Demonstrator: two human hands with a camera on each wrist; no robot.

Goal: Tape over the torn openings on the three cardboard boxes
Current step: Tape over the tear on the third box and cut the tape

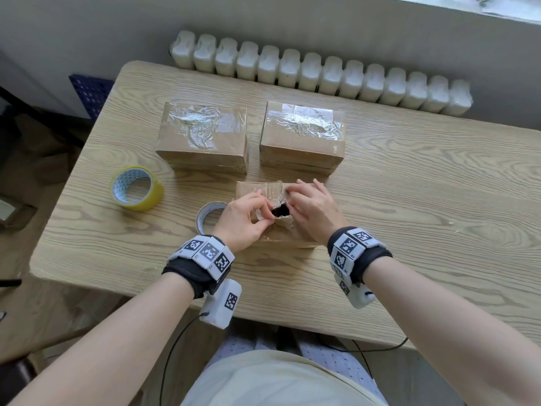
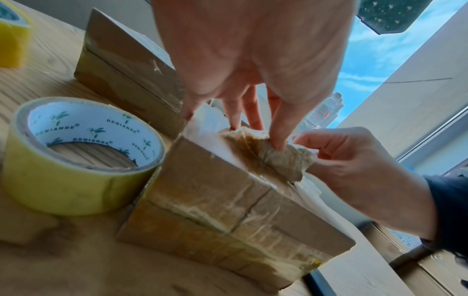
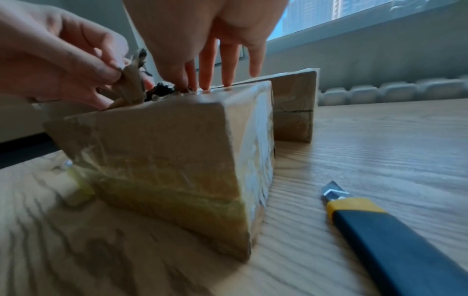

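Note:
Three cardboard boxes sit on the wooden table point(image 1: 409, 200). The back left box point(image 1: 202, 139) and back right box point(image 1: 301, 139) carry crinkled clear tape on top. The near box point(image 1: 263, 190) point(image 2: 215, 190) point(image 3: 164, 150) has a dark torn hole point(image 1: 280, 211) in its top. My left hand point(image 1: 260, 209) point(image 2: 255, 130) pinches the torn cardboard flap point(image 2: 278, 160) point(image 3: 131, 86) at the hole's left edge. My right hand point(image 1: 295, 194) point(image 3: 215, 80) rests with straight fingers on the box top just right of the hole.
A pale tape roll point(image 1: 205, 215) point(image 2: 76, 160) lies against the near box's left side. A yellow tape roll point(image 1: 136, 189) lies further left. A utility knife point(image 3: 392, 230) with its blade out lies right of the near box. A white radiator point(image 1: 322, 71) runs behind the table.

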